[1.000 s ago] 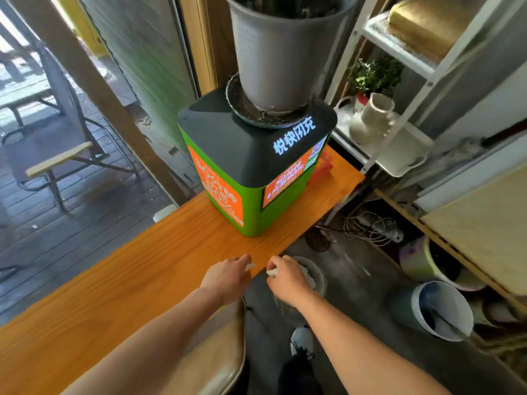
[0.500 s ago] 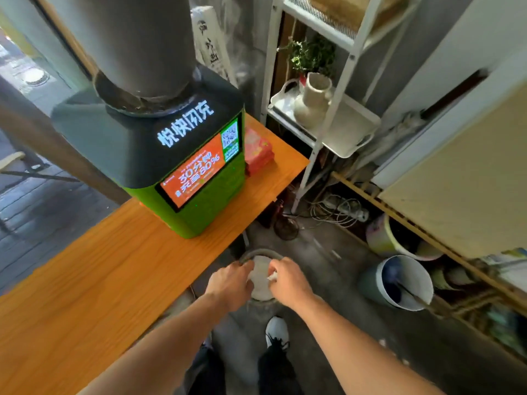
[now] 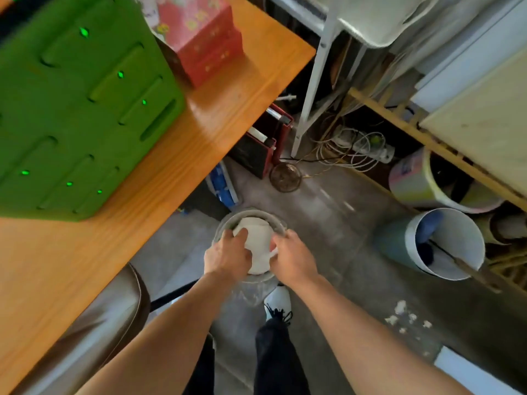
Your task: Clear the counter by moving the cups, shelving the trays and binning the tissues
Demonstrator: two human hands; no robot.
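Observation:
A round grey bin (image 3: 278, 223) stands on the floor beside the counter, and both my hands hover right over its mouth. A white wad of tissues (image 3: 256, 246) fills the bin between them. My left hand (image 3: 228, 253) has its fingers curled down against the left side of the wad; whether it grips any tissue is hidden. My right hand (image 3: 293, 259) is closed, with a small white scrap of tissue (image 3: 274, 251) poking out from its fingers.
The wooden counter (image 3: 199, 132) on the left carries a green charging box (image 3: 79, 109) and a red patterned box (image 3: 205, 38). A brown stool (image 3: 99, 323) stands under its edge. A white shelf leg (image 3: 310, 89), tangled cables (image 3: 350, 149) and two tipped buckets (image 3: 445, 243) crowd the right.
My hands moved from the counter edge down over the bin. The view tilted down, so the bin and floor now fill the middle.

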